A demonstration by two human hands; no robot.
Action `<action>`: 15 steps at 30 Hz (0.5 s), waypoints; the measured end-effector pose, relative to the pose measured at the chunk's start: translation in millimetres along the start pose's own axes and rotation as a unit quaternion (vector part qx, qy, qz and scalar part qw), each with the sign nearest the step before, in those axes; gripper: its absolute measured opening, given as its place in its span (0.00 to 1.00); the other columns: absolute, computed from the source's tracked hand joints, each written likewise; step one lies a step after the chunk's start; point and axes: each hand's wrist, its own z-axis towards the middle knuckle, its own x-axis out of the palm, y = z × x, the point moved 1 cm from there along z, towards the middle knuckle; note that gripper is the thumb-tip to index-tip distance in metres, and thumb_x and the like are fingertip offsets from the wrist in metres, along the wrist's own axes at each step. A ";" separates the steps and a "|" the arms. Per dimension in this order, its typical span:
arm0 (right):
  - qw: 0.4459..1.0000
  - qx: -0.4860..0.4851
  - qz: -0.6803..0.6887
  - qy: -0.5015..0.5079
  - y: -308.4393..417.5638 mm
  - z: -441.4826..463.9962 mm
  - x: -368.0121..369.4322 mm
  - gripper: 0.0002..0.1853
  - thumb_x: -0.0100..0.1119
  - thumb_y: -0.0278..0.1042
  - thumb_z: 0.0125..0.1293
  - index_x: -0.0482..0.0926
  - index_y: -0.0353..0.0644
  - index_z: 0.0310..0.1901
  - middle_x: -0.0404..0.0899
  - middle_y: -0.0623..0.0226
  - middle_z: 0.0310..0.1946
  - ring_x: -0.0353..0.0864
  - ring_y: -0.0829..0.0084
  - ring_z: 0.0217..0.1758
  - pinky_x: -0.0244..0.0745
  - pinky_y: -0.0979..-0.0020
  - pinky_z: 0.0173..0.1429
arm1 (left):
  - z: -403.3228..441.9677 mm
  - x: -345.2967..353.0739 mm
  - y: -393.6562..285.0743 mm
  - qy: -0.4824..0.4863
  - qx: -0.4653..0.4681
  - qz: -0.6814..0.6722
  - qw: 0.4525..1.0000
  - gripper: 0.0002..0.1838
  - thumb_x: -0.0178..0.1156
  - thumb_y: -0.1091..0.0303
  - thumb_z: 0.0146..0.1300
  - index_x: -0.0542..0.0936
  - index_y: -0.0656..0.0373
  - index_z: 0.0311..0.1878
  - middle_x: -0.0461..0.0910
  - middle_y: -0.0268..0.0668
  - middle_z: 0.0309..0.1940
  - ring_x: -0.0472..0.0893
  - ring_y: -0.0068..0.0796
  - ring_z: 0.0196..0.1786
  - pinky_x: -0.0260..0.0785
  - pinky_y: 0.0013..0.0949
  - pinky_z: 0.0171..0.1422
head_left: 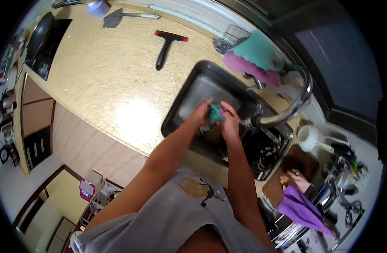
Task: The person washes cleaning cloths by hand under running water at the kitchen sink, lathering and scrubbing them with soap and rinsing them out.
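Observation:
Over the dark sink (179, 98), a small crumpled green and purple cloth (215, 113) is bunched between my two hands. My left hand (201, 113) closes on its left side, and my right hand (231, 121) grips it from the right with bent fingers. Beside my right hand is the spout of the curved metal faucet (282, 119), where what looks like a thin stream of water comes out. Part of the cloth is hidden by my fingers. The sink's floor below is wet-looking, with something brownish partly hidden under my hands.
A black squeegee (165, 47) and a knife (136, 15) lie on the counter. Green and pink cloths (258, 52) hang behind the sink. A white watering can (309, 138), a brown board (301, 164) and a purple cloth (302, 208) are at the right.

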 end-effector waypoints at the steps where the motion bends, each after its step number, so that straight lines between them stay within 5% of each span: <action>1: 0.999 -0.006 -0.034 0.016 -1.7 -5.6 3.0 0.15 0.47 0.29 0.63 0.79 0.48 0.49 0.77 0.70 0.44 0.75 0.76 0.41 0.72 0.73 0.35 | 10.0 -1.0 3.4 0.061 -0.043 -0.022 0.997 0.19 0.55 0.47 0.64 0.76 0.52 0.47 0.80 0.37 0.39 0.80 0.36 0.43 0.74 0.45 0.48; 3: 0.993 -0.061 -0.105 0.009 -10.5 -14.4 7.6 0.14 0.45 0.28 0.62 0.81 0.44 0.43 0.78 0.68 0.44 0.75 0.74 0.41 0.72 0.71 0.40 | 16.9 16.3 12.0 0.009 0.032 -0.064 0.997 0.14 0.57 0.54 0.63 0.78 0.52 0.44 0.80 0.37 0.35 0.80 0.33 0.38 0.75 0.38 0.43; 5: 0.986 -0.091 -0.139 0.028 -8.7 -24.8 15.6 0.12 0.46 0.29 0.62 0.82 0.42 0.40 0.78 0.66 0.43 0.75 0.71 0.40 0.72 0.70 0.42 | 57.3 2.4 13.7 0.116 0.016 -0.049 0.992 0.12 0.62 0.57 0.61 0.78 0.53 0.42 0.78 0.34 0.32 0.78 0.28 0.36 0.74 0.34 0.41; 7: 0.911 -0.271 -0.310 -0.008 -8.5 -31.6 23.1 0.09 0.52 0.33 0.62 0.81 0.40 0.35 0.78 0.59 0.39 0.76 0.65 0.38 0.72 0.68 0.41 | 62.3 7.9 16.9 0.127 0.010 -0.063 0.990 0.12 0.61 0.56 0.62 0.78 0.52 0.42 0.78 0.34 0.33 0.77 0.24 0.34 0.72 0.29 0.37; 8: 0.912 -0.272 -0.306 -0.003 -6.2 -35.1 29.6 0.09 0.52 0.33 0.62 0.81 0.40 0.35 0.78 0.59 0.39 0.76 0.65 0.38 0.72 0.68 0.41 | 63.6 10.5 21.3 0.143 -0.004 -0.078 0.987 0.12 0.61 0.55 0.62 0.78 0.51 0.42 0.77 0.34 0.33 0.75 0.19 0.32 0.70 0.25 0.32; 11: 0.850 -0.257 -0.457 -0.051 -4.3 -29.7 40.5 0.11 0.57 0.38 0.61 0.80 0.38 0.35 0.78 0.53 0.37 0.78 0.60 0.40 0.74 0.63 0.41 | 73.7 -2.8 12.1 0.123 0.042 -0.062 0.990 0.11 0.59 0.55 0.64 0.77 0.53 0.40 0.78 0.34 0.34 0.77 0.24 0.32 0.72 0.29 0.33; 13: 0.765 -0.379 -0.515 -0.077 -18.2 1.9 27.6 0.13 0.55 0.41 0.64 0.80 0.39 0.35 0.79 0.50 0.35 0.80 0.54 0.40 0.74 0.56 0.42 | 66.1 -6.7 2.4 0.065 0.095 -0.071 0.991 0.12 0.59 0.55 0.64 0.77 0.53 0.40 0.78 0.34 0.34 0.77 0.26 0.33 0.72 0.31 0.33; 15: 0.745 -0.220 -0.629 -0.028 -25.8 40.1 10.9 0.15 0.50 0.41 0.66 0.80 0.39 0.34 0.80 0.47 0.34 0.80 0.46 0.39 0.73 0.51 0.45 | 56.1 2.9 20.6 0.015 0.112 -0.080 0.990 0.13 0.59 0.54 0.64 0.76 0.54 0.40 0.78 0.34 0.35 0.78 0.28 0.33 0.73 0.32 0.33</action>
